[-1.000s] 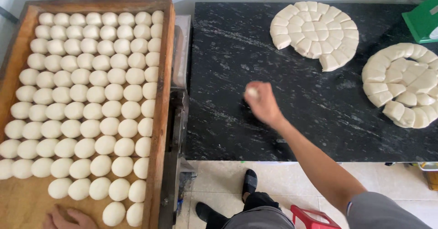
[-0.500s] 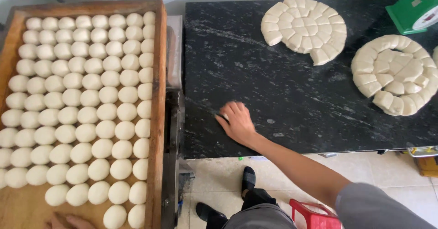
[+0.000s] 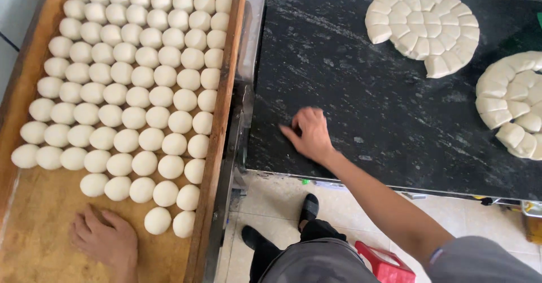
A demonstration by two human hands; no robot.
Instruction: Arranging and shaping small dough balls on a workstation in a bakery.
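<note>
The right hand (image 3: 309, 136) lies flat, fingers spread and holding nothing, on the black table (image 3: 361, 91) just right of the wooden tray (image 3: 217, 147). The left hand (image 3: 104, 239) rests open on the tray's bare bottom, just below the dough balls (image 3: 135, 85).

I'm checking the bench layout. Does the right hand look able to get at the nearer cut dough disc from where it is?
Probably yes. The right hand lies flat on the black stone counter, and the bare counter between it and the cut dough disc holds nothing in the way.
</note>
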